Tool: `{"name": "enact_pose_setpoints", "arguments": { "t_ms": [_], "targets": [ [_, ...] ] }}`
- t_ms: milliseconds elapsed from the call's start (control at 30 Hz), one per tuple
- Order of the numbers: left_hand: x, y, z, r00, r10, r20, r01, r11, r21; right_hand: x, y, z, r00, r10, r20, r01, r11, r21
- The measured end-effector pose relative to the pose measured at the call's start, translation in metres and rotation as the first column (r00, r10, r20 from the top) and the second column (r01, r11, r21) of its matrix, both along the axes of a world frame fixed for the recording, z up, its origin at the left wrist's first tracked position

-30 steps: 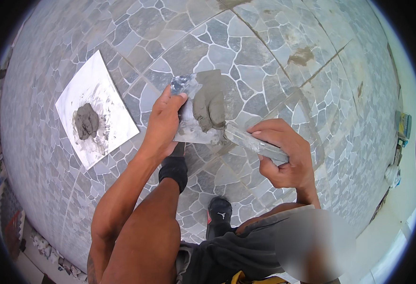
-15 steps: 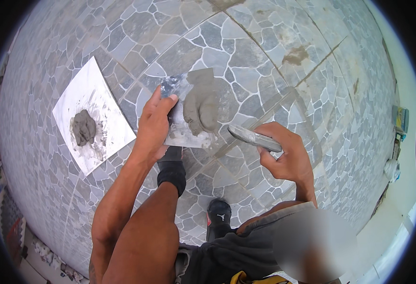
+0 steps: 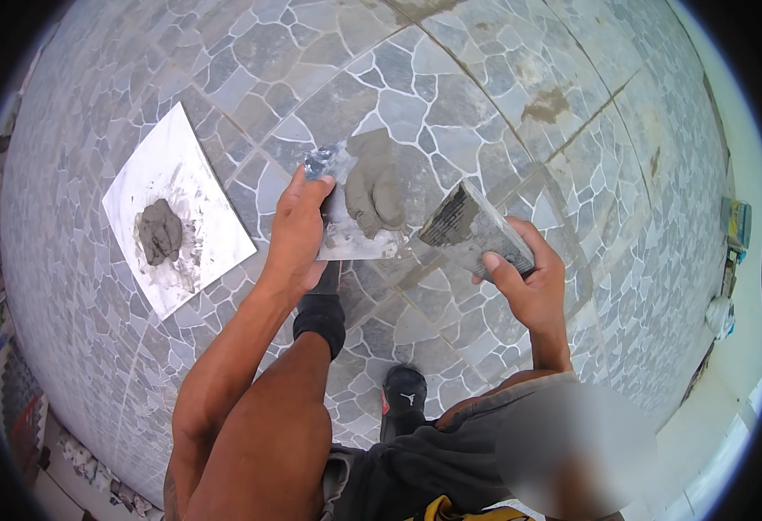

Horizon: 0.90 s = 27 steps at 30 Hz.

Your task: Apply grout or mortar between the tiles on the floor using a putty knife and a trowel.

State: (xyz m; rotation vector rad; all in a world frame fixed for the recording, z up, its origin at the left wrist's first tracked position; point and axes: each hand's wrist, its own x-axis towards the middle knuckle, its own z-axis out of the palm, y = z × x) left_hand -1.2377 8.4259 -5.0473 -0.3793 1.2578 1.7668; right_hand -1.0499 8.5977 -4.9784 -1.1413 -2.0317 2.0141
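Note:
My left hand (image 3: 298, 219) is closed on the left edge of a thin, smeared flat plate (image 3: 336, 243), thumb on top. A thick lump of wet grey mortar (image 3: 372, 187) lies along the plate's right side. To its right, my right hand (image 3: 533, 282) grips a broad scraper (image 3: 489, 230), thumb over its dark near end. The scraper's flat face is turned up, with a patch of mortar (image 3: 452, 217) on its far left part. A gap separates the scraper from the plate.
A white square tile (image 3: 142, 282) with another mortar heap (image 3: 159, 233) lies on the floor at left. The stone-patterned floor (image 3: 416, 113) has straight joints and brown stains (image 3: 546, 102). My dark shoe (image 3: 403, 395) stands below the plate. Several items line the right wall.
My right hand has turned the scraper from nearly edge-on to face-up, showing the mortar on it. The plate in my left hand has shifted slightly right.

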Motion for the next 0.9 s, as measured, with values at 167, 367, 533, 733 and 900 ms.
{"name": "enact_pose_setpoints", "arguments": {
  "t_ms": [167,367,533,733,900],
  "targets": [
    [-0.001,0.0,0.01,0.998,0.063,0.018,-0.062,0.996,-0.061,-0.008,-0.011,0.005,0.981,0.158,-0.11,-0.131,0.966,0.223],
    [-0.004,-0.008,0.008,0.999,0.044,0.012,-0.044,0.999,-0.013,-0.011,-0.019,0.002,0.967,0.226,-0.121,-0.177,0.93,0.322],
    [0.0,-0.006,0.022,0.995,0.096,0.004,-0.095,0.993,-0.074,-0.015,-0.02,0.008,0.934,0.35,-0.079,-0.272,0.835,0.478],
    [0.001,-0.012,0.006,0.999,0.051,0.002,-0.051,0.998,0.022,-0.015,-0.02,0.005,0.859,0.51,0.037,-0.423,0.669,0.611],
    [0.003,-0.007,0.01,1.0,-0.017,-0.018,0.015,0.998,-0.067,-0.005,-0.005,0.002,0.783,0.574,0.238,-0.572,0.516,0.638]
  ]
}}
